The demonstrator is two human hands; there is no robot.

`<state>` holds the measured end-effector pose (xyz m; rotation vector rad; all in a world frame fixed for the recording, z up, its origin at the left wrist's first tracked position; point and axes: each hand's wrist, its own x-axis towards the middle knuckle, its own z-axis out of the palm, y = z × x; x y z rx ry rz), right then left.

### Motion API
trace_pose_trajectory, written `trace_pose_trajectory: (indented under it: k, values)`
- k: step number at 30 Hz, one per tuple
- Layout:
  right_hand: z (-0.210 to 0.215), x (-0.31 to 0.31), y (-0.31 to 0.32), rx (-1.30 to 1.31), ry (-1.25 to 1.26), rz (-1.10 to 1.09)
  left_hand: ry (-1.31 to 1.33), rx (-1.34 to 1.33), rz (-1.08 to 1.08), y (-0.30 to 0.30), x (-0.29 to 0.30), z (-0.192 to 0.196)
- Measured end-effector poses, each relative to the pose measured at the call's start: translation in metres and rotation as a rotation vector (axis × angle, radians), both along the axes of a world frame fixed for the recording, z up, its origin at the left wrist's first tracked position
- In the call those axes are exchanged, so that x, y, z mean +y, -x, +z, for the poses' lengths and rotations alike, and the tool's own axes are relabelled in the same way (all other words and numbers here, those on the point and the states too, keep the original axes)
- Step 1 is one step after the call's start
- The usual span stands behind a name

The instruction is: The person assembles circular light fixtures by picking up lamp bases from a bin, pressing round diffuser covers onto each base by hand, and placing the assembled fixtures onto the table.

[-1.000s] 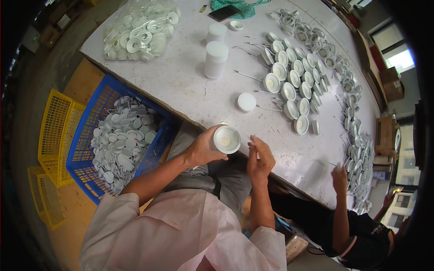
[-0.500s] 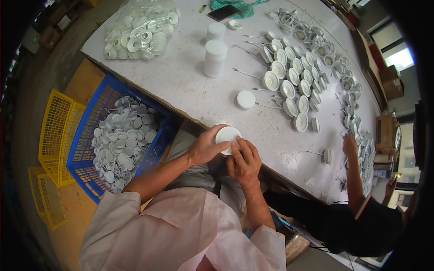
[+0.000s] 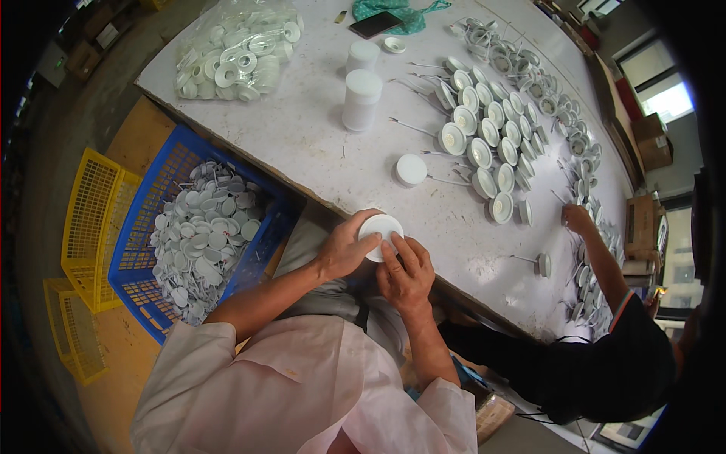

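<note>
Fingers of the left hand (image 3: 344, 250) curl around a round white cap (image 3: 380, 226), clamped on its rim, while the fingers of the right hand (image 3: 407, 274) press together against the cap's near edge from below. The cap sits between both hands at the near edge of the white table (image 3: 302, 144), just over the person's lap.

On the table one loose white disc (image 3: 411, 169) lies beyond the hands, and two stacks of white caps (image 3: 361, 98) stand upright farther out. One clear bag of white rings (image 3: 234, 49) lies at the far left corner. Rows of white cup-shaped parts (image 3: 484, 144), too many to count exactly, curve along the right side. One dark phone (image 3: 376, 23) rests on a green cloth (image 3: 401, 11) at the far edge.

Left of the lap, one blue crate (image 3: 162, 174) holds a heap of white discs, and two yellow crates (image 3: 87, 219) stand beside it. Another person's hand (image 3: 576, 219) reaches onto the table at the right.
</note>
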<state>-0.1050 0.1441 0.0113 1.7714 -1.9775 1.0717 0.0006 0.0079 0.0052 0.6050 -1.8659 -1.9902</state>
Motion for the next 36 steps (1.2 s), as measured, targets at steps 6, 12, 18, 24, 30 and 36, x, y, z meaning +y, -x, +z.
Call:
trace_pose_trajectory:
  k: [6,12,18,24,30,36]
  values:
    - [0.0,0.001,-0.001,0.06,0.019,-0.001,0.056,0.043,0.01,0.0,0.001,-0.001]
    - [0.004,0.011,0.007,0.103,-0.016,-0.057,-0.048,0.068,-0.007,0.004,0.006,-0.007]
    - [0.005,0.048,0.064,-0.026,0.014,-0.405,-0.345,-0.042,0.376,-0.062,-0.049,-0.045]
    - [-0.029,0.182,0.227,0.094,0.043,-1.24,-0.201,-0.279,0.643,-0.162,-0.111,-0.098]
    - [-0.054,0.238,0.286,-0.392,0.018,-1.254,-0.198,-0.542,0.865,-0.264,-0.168,-0.189]
    - [-0.054,0.196,0.243,-0.556,0.203,-1.156,0.059,-0.816,1.102,-0.419,-0.213,-0.264]
